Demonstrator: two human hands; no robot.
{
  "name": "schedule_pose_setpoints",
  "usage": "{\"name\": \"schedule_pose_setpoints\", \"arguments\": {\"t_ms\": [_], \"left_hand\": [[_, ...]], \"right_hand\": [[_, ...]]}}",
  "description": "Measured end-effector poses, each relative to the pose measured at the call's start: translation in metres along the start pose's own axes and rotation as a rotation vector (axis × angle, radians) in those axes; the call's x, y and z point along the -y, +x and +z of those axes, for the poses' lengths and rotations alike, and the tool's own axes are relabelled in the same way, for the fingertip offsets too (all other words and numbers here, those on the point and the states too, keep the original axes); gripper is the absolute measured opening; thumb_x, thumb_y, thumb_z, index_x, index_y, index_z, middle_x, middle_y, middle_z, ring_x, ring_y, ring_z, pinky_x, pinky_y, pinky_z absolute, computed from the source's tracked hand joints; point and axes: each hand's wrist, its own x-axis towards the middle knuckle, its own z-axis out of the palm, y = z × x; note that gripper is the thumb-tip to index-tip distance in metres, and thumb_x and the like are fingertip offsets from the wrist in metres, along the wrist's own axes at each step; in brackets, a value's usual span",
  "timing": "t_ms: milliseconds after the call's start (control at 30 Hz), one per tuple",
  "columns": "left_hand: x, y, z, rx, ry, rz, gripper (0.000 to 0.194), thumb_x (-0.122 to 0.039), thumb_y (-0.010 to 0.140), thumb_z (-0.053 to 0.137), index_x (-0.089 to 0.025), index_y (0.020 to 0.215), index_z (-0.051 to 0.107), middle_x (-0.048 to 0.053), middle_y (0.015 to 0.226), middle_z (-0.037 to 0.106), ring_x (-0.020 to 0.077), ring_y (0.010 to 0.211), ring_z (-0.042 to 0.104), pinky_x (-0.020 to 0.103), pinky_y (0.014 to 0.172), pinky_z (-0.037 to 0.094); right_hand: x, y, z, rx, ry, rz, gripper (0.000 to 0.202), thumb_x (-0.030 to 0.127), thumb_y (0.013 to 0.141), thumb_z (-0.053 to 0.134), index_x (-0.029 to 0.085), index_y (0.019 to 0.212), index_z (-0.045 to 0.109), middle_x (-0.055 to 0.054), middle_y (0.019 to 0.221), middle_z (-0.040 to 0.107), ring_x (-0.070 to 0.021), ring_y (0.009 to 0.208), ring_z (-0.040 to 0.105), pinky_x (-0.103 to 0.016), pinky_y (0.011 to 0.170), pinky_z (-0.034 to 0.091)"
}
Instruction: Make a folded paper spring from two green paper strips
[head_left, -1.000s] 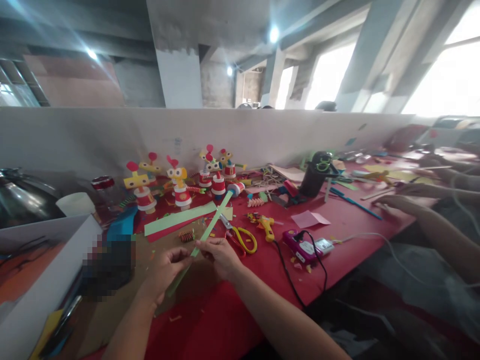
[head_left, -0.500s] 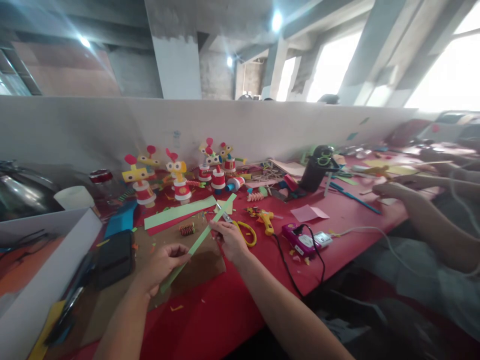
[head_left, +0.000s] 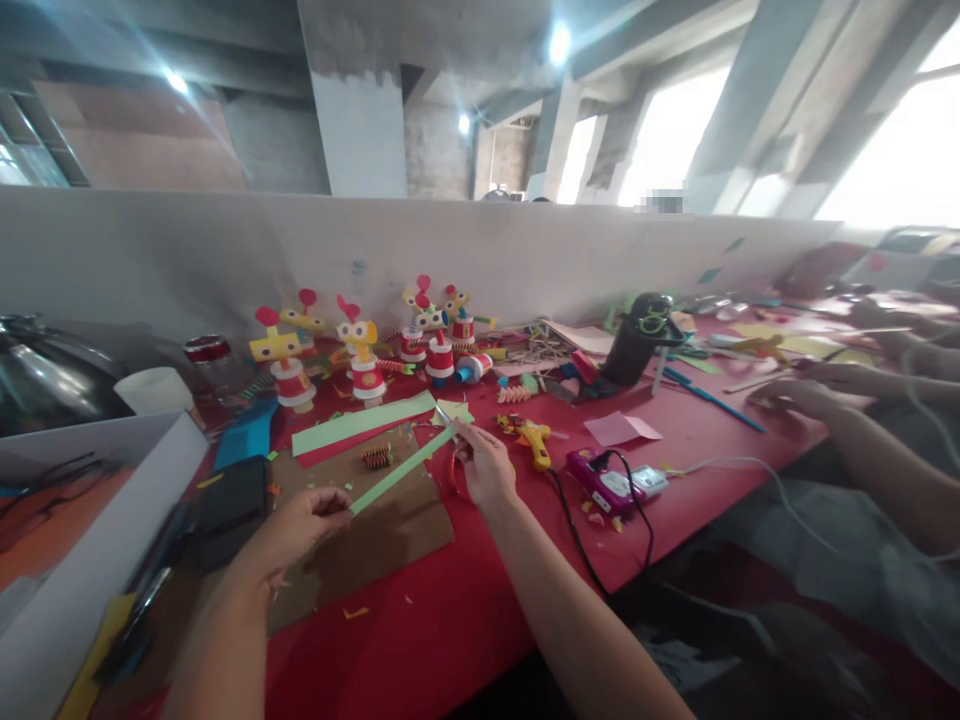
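A long, thin strip of light green paper (head_left: 403, 468) is stretched above the flat brown cardboard sheet (head_left: 375, 540) on the red bench (head_left: 465, 620). The left hand (head_left: 300, 525) pinches the strip's near end between closed fingers over the cardboard's left part. The right hand (head_left: 486, 468), just right of the cardboard's far corner, pinches the far end, fingers closed; scissors with red and yellow handles (head_left: 454, 470) lie under it. A yellow glue gun (head_left: 531, 440) lies further right of the cardboard.

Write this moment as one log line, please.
left hand: holds strip | right hand: holds strip's other end | scissors: under right hand
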Motion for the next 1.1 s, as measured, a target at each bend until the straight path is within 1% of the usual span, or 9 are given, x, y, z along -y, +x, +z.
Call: {"name": "schedule_pose_setpoints", "arguments": {"t_ms": [167,300,367,467,567,667,800,900,1100], "left_hand": [[0.005,0.001,-0.012,-0.088,-0.021,-0.005,0.023,-0.039,0.052,0.074,-0.021,0.065,0.068,0.000,0.066,0.062,0.0186,0.069,0.053,0.026,0.066,0.036],[0.003,0.000,-0.014,-0.093,-0.292,-0.034,0.029,-0.036,0.052,0.077,-0.019,0.073,0.069,0.001,0.069,0.061,0.0149,0.066,0.052,0.025,0.064,0.036],[-0.002,-0.002,-0.007,-0.024,-0.460,-0.018,0.028,-0.033,0.055,0.077,-0.017,0.076,0.069,0.001,0.066,0.058,0.0118,0.061,0.049,0.024,0.060,0.036],[-0.010,-0.004,0.009,0.129,-0.561,-0.022,0.026,-0.030,0.058,0.076,-0.015,0.079,0.070,0.000,0.062,0.052,0.0091,0.053,0.042,0.024,0.053,0.032],[-0.013,-0.005,0.025,0.244,-0.497,-0.045,0.024,-0.034,0.062,0.075,-0.015,0.074,0.070,0.001,0.060,0.052,0.0076,0.048,0.036,0.024,0.049,0.027],[-0.011,-0.003,0.034,0.222,-0.381,-0.005,0.026,-0.041,0.065,0.072,-0.016,0.074,0.070,0.005,0.070,0.062,0.0118,0.056,0.048,0.025,0.057,0.035],[-0.005,0.004,0.037,0.034,-0.097,0.108,0.024,-0.042,0.069,0.066,-0.020,0.072,0.072,0.005,0.068,0.067,0.0191,0.069,0.056,0.028,0.067,0.038],[-0.001,0.009,0.032,-0.041,0.060,0.146,0.022,-0.040,0.071,0.062,-0.021,0.071,0.073,0.005,0.067,0.069,0.0216,0.070,0.057,0.029,0.067,0.037],[0.003,0.008,0.013,-0.094,0.106,0.147,0.017,-0.038,0.067,0.065,-0.024,0.069,0.074,0.004,0.070,0.071,0.0252,0.075,0.060,0.030,0.070,0.038]], "right_hand": [[0.004,0.008,-0.006,-0.082,0.012,-0.070,0.025,0.035,0.057,0.078,0.017,0.065,0.063,0.005,0.050,0.048,-0.0077,0.045,0.040,-0.023,0.041,0.032],[0.001,0.009,-0.008,-0.052,0.041,-0.045,0.025,0.039,0.063,0.073,0.018,0.071,0.061,0.004,0.057,0.052,-0.0067,0.047,0.042,-0.020,0.041,0.032],[-0.003,0.000,-0.004,0.158,-0.016,0.087,0.027,0.035,0.060,0.076,0.018,0.078,0.064,0.003,0.064,0.057,-0.0065,0.050,0.045,-0.019,0.043,0.034],[-0.009,-0.021,0.005,0.631,-0.176,0.261,0.041,0.024,0.055,0.081,0.021,0.094,0.067,0.000,0.083,0.065,-0.0090,0.064,0.055,-0.020,0.057,0.043],[-0.016,-0.037,0.014,0.791,-0.284,0.246,0.028,0.029,0.057,0.081,0.019,0.080,0.070,0.000,0.075,0.065,-0.0110,0.068,0.057,-0.023,0.066,0.044],[-0.024,-0.039,0.016,0.730,-0.339,0.168,0.025,0.038,0.058,0.080,0.016,0.067,0.069,0.000,0.063,0.062,-0.0126,0.064,0.055,-0.025,0.063,0.042],[-0.030,-0.032,0.010,0.600,-0.440,0.148,0.030,0.042,0.056,0.079,0.015,0.067,0.071,0.001,0.057,0.060,-0.0116,0.057,0.050,-0.024,0.055,0.037],[-0.027,-0.027,0.007,0.447,-0.484,0.097,0.029,0.041,0.055,0.080,0.014,0.063,0.071,0.002,0.050,0.054,-0.0081,0.049,0.041,-0.023,0.048,0.029],[-0.013,-0.017,0.003,0.268,-0.336,0.060,0.027,0.037,0.055,0.081,0.013,0.062,0.071,0.003,0.048,0.050,-0.0058,0.046,0.034,-0.023,0.045,0.026]]}}
